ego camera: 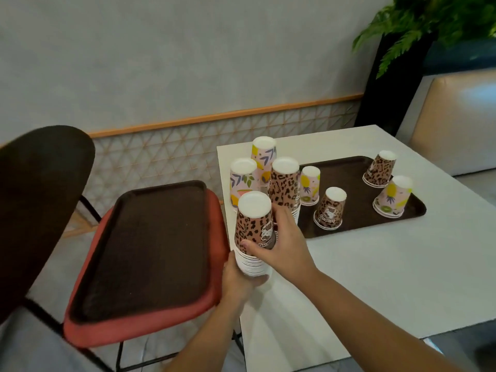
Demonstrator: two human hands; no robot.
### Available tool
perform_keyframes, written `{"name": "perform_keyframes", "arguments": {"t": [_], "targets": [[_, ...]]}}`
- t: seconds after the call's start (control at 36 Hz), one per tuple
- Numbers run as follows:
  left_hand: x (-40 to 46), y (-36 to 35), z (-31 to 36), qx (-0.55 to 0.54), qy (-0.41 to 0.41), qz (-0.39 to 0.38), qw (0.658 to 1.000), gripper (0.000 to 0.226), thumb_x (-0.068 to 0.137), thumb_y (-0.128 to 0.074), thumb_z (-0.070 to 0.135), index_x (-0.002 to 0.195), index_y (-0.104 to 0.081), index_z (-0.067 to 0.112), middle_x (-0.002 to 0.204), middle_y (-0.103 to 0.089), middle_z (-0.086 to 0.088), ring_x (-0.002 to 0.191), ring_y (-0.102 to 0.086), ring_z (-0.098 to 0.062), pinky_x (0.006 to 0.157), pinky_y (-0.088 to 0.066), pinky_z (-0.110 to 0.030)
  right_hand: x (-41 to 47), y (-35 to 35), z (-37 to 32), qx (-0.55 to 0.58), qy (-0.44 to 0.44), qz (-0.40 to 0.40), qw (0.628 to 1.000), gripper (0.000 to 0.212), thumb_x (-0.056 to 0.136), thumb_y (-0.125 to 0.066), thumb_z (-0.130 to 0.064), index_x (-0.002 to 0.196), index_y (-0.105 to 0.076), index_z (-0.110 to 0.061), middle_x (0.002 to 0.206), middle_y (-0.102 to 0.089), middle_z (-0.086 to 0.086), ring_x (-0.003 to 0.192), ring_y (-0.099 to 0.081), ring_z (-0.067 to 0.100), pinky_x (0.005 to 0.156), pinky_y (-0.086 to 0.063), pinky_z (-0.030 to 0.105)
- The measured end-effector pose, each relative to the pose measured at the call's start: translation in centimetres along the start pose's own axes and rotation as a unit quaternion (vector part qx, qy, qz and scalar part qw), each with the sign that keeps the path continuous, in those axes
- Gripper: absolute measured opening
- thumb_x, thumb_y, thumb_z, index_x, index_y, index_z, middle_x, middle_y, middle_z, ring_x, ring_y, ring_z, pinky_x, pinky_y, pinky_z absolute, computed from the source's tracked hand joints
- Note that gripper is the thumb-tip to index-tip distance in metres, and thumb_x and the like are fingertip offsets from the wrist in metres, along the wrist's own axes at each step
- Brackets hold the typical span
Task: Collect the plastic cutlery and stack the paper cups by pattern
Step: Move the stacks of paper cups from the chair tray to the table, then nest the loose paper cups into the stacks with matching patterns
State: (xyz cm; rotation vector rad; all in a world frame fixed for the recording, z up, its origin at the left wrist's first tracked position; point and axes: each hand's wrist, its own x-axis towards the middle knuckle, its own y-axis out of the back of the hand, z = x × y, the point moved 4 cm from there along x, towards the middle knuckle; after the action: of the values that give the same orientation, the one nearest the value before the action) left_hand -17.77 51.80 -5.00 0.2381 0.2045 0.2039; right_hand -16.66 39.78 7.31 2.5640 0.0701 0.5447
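A stack of upside-down leopard-print cups (253, 226) is held above the white table's (375, 264) left edge. My left hand (237, 280) grips its lower rims from beneath; my right hand (284, 245) wraps around its upper part. Behind it stand another leopard stack (284, 183) and two fruit-pattern stacks (243, 181) (264, 154). On the brown tray (349, 226) sit two leopard cups (329, 208) (379, 169) and two fruit-pattern cups (310, 185) (393, 197), all inverted. No cutlery is visible.
A second brown tray (150, 245) lies on a red-cushioned chair (88, 331) left of the table. The chair's dark backrest (35, 200) rises at far left. A plant (418, 28) and beige bench (456, 116) stand at the back right.
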Motion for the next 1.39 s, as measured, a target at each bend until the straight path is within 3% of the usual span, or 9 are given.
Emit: {"name": "perform_keyframes", "arguments": {"t": [0.39,0.5,0.61,0.78,0.86,0.94,1.08,1.25,1.39], "targets": [[0.8,-0.8,-1.1,0.036,0.005,-0.011,0.999,0.081,0.056,-0.087,0.005,0.125,-0.048,0.02,0.115,-0.063,-0.001,0.107,-0.062,-0.02,0.094,-0.052,-0.041,0.4,-0.1,1.2,0.017,-0.035,-0.012,0.999,0.078,0.07,-0.078,-0.036,0.135,-0.037,-0.018,0.128,-0.045,-0.004,0.117,-0.039,-0.001,0.096,-0.029,0.011],[1.3,-0.9,-1.5,0.044,-0.008,0.01,0.999,0.085,0.044,-0.092,0.018,0.112,-0.046,0.039,0.117,-0.062,0.001,0.109,-0.061,-0.017,0.091,-0.054,-0.039,0.6,0.4,1.2,0.033,-0.029,-0.019,0.999,0.078,0.07,-0.076,-0.043,0.135,-0.036,-0.022,0.13,-0.042,-0.011,0.119,-0.038,-0.006,0.099,-0.031,0.008],[-0.3,-0.4,-0.2,0.078,-0.04,0.07,0.994,0.113,0.045,-0.093,0.02,0.138,-0.03,0.023,0.136,-0.036,0.001,0.124,-0.035,-0.016,0.104,-0.038,-0.039,0.6,1.8,1.2,0.058,0.018,0.028,0.998,0.059,0.079,-0.059,-0.05,0.129,-0.044,-0.022,0.127,-0.049,-0.007,0.12,-0.045,0.001,0.1,-0.04,0.018],[-4.4,-0.3,2.2,0.197,-0.309,0.26,0.893,0.073,0.069,-0.079,0.037,0.118,-0.035,0.005,0.122,-0.036,-0.009,0.111,-0.036,-0.028,0.094,-0.04,-0.042,1.2,4.5,1.0,0.045,0.083,0.148,0.984,0.033,0.088,-0.053,-0.032,0.111,-0.059,-0.01,0.111,-0.056,0.003,0.111,-0.051,0.01,0.095,-0.037,0.016],[-6.4,-1.7,3.8,0.181,-0.411,0.237,0.861,0.049,0.088,-0.051,0.052,0.108,-0.04,0.008,0.112,-0.039,-0.008,0.107,-0.04,-0.021,0.092,-0.04,-0.028,2.9,5.5,1.5,0.054,0.092,0.168,0.98,0.03,0.088,-0.055,-0.027,0.109,-0.059,-0.006,0.109,-0.055,0.005,0.107,-0.052,0.013,0.093,-0.04,0.019],[-7.3,-4.1,5.6,0.179,-0.47,0.172,0.847,0.035,0.088,-0.056,0.034,0.11,-0.037,0.013,0.11,-0.039,-0.003,0.11,-0.042,-0.012,0.102,-0.03,-0.01,4.7,6.3,2.3,0.066,0.095,0.166,0.979,0.03,0.085,-0.058,-0.023,0.111,-0.057,-0.008,0.11,-0.051,0.001,0.106,-0.051,0.012,0.091,-0.041,0.022],[-6.0,-8.5,6.9,0.151,-0.352,0.108,0.917,0.07,0.08,-0.063,0.024,0.136,-0.022,0.019,0.14,-0.028,-0.001,0.138,-0.025,-0.008,0.11,-0.03,-0.021,7.2,6.8,4.0,0.05,0.102,0.095,0.989,0.049,0.077,-0.066,-0.031,0.12,-0.048,-0.015,0.116,-0.047,-0.003,0.11,-0.049,0.016,0.094,-0.042,0.029],[-3.8,-12.1,8.0,0.114,-0.238,0.129,0.956,0.101,0.078,-0.059,0.04,0.139,0.022,0.046,0.151,0.021,0.026,0.145,0.011,-0.003,0.116,0.0,-0.012,9.2,5.9,5.6,0.064,0.084,-0.039,0.994,0.07,0.073,-0.074,-0.035,0.13,-0.041,-0.013,0.127,-0.045,-0.004,0.121,-0.042,0.013,0.1,-0.036,0.026],[-0.4,-13.0,8.1,0.093,-0.137,0.227,0.96,0.114,0.074,-0.077,0.021,0.145,0.011,0.022,0.153,0.007,0.012,0.146,0.005,-0.007,0.121,-0.005,-0.029,9.8,5.0,6.3,0.097,0.072,-0.136,0.983,0.083,0.073,-0.075,-0.034,0.14,-0.03,-0.015,0.138,-0.045,0.0,0.127,-0.042,0.014,0.098,-0.035,0.021]]}}
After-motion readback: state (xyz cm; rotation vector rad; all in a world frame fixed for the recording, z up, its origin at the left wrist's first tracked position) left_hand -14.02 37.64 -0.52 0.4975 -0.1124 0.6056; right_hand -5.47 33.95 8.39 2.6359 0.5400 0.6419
